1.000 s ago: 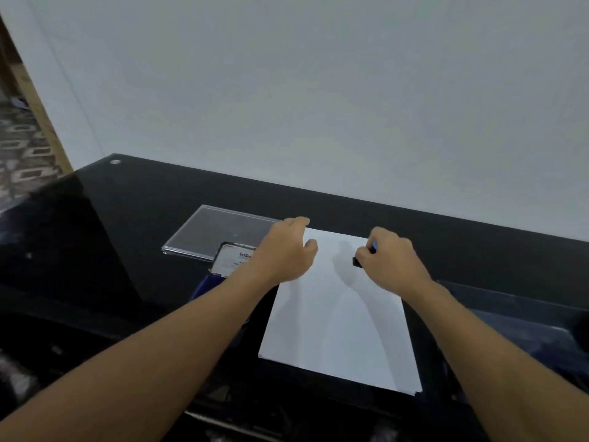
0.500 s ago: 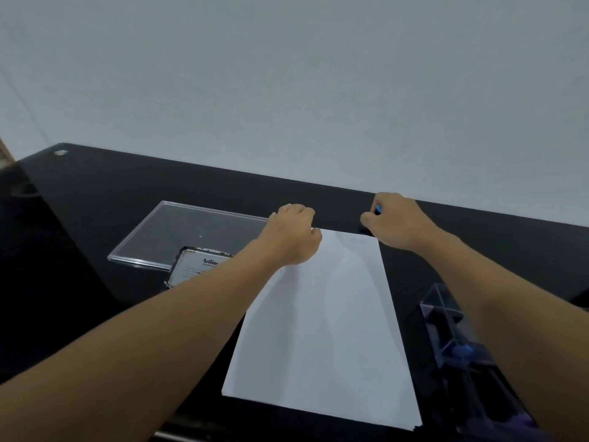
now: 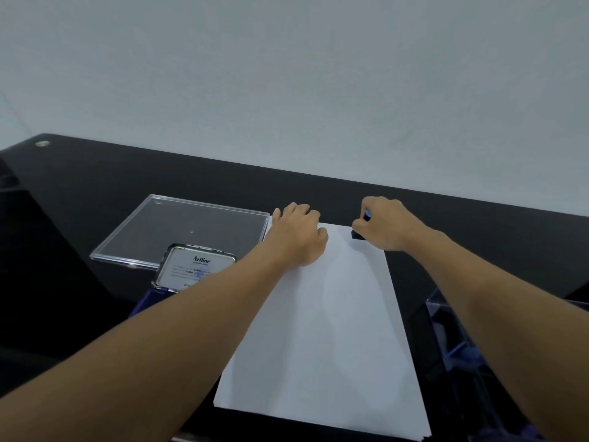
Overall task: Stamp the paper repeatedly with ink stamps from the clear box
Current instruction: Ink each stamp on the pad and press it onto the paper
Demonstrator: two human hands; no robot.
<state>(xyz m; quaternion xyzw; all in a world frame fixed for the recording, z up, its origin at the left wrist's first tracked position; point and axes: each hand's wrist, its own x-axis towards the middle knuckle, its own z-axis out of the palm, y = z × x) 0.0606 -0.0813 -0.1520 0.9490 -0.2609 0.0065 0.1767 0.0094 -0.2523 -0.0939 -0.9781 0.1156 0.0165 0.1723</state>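
Observation:
A white sheet of paper [image 3: 328, 330] lies on the black desk [image 3: 95, 193] in front of me. My left hand [image 3: 299, 236] rests palm down on the paper's far left corner, fingers curled. My right hand [image 3: 384, 223] grips a small stamp [image 3: 357, 235] with a black base and a blue top, its base at the paper's far right corner. The clear box [image 3: 452, 342] with dark stamps inside stands at the right, partly hidden by my right forearm.
A clear plastic lid [image 3: 178, 231] lies flat to the left of the paper. An open Artline ink pad [image 3: 191, 266] sits in front of it, its blue tray partly behind my left forearm. A grey wall rises behind the desk.
My right hand with the stamp went from the paper's upper middle out past the far right corner, then came back down onto that corner. My left hand stays on the far left corner.

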